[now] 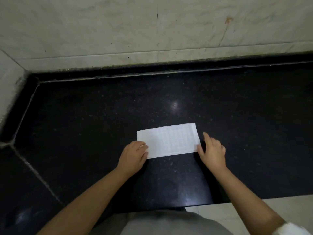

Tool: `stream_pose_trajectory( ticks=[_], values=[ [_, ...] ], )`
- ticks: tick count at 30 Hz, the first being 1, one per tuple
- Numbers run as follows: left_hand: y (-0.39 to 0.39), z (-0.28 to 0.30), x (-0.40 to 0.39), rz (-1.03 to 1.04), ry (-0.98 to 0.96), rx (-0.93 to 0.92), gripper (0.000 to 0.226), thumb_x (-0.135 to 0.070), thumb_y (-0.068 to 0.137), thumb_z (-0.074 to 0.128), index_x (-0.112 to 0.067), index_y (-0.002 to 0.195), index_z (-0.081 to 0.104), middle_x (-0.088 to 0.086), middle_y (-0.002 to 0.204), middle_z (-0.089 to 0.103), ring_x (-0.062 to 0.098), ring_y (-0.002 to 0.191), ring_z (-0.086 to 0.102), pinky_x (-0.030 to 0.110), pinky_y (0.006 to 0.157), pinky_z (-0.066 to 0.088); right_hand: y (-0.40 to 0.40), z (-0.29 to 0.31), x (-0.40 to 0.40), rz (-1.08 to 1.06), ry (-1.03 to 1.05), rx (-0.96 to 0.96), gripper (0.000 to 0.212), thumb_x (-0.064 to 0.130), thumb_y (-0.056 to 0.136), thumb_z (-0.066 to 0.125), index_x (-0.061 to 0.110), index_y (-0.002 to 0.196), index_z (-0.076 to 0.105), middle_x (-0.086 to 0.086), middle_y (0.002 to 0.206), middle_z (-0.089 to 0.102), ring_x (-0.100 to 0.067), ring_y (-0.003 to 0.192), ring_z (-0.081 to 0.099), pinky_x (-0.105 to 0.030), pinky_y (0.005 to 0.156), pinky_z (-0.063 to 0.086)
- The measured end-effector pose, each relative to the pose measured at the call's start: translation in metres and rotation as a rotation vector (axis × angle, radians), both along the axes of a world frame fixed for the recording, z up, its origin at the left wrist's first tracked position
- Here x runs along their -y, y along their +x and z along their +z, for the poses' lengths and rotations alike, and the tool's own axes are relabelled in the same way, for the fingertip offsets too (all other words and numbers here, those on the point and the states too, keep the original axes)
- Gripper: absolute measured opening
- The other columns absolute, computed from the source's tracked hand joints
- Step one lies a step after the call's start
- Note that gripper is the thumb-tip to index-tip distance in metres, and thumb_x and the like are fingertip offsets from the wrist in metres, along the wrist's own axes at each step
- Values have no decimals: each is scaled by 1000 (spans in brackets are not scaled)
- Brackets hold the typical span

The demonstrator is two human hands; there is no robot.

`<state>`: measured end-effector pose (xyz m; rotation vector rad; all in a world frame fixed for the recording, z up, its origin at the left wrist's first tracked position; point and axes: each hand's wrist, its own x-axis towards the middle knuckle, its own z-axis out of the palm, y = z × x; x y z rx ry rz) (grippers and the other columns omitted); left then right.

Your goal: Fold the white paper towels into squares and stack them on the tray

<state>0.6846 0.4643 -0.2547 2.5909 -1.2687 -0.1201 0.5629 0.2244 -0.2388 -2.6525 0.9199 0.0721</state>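
Both hands [133,155] [212,150] pin towel [167,140], black counter [101,116].

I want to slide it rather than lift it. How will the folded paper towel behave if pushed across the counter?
The paper towel looks thin and soft, so it would probably buckle rather than slide stiffly. The black counter looks polished, so a flat press from the left hand may move it.

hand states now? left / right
Left hand: open, fingers pressing the left end of the paper towel.
Right hand: open, fingers straight, thumb at the towel's right edge, holding nothing.
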Motion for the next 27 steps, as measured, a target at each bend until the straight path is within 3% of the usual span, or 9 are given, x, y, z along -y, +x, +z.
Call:
stream_pose_trajectory(
  ticks=[2,3,5,8,16,19,21,24,27],
  values=[
    [5,8,19,104,2,-10,40,-24,82,43,-1,97,72,16,102,71,29,94,70,37,78,57,10,2,0,-99,49,-115,47,29,93,48,5,132,41,-14,128,53,-31,119,48,-42,97,38],
    [8,10,29,163,33,-38,41,-24,89,42,1,113,64,19,122,62,30,115,60,37,94,50,13,2,-2,-116,61,-168,44,29,93,48,3,128,43,-15,128,52,-31,117,49,-40,95,40],
    [11,8,41,249,168,-133,51,-29,99,35,-4,143,30,13,154,23,24,145,18,35,118,19,20,2,-8,-153,86,-231,39,27,94,47,-1,121,45,-18,126,52,-32,115,51,-39,92,43],
    [12,-4,45,296,343,-204,61,-40,100,23,-10,149,1,6,159,-6,20,147,-8,35,120,-3,28,0,-16,-272,168,-244,36,19,95,44,-6,121,44,-23,127,50,-35,115,50,-39,91,45],
    [11,-8,43,295,345,-234,63,-42,100,23,-12,149,-2,5,159,-8,20,147,-10,35,120,-4,37,7,-20,-342,191,-304,29,15,91,44,-1,112,55,-19,121,53,-34,112,52,-37,91,44],
    [12,-6,40,284,305,-245,62,-41,100,24,-12,150,1,5,159,-7,20,147,-9,36,120,-3,43,15,-28,-295,280,-61,9,10,87,48,3,84,51,-12,87,56,-31,87,57,-30,65,40],
    [14,-4,33,298,233,-250,59,-38,100,26,-14,149,5,4,159,-4,19,147,-8,37,120,-2,51,26,-41,-256,347,157,12,7,85,51,5,76,44,0,67,46,-23,73,50,-28,54,33],
    [20,1,10,378,112,-250,55,-32,100,30,-12,149,12,4,159,4,18,147,-3,36,120,0,68,36,-74,-104,347,375,14,2,83,55,5,72,47,-1,61,44,-19,65,44,-26,58,31],
    [21,1,-22,470,70,-262,53,-30,100,31,-9,148,17,6,158,10,19,147,1,35,120,3,76,25,-118,174,225,477,8,-4,73,60,-1,67,58,-10,59,57,-25,56,54,-25,58,39]
  ],
)
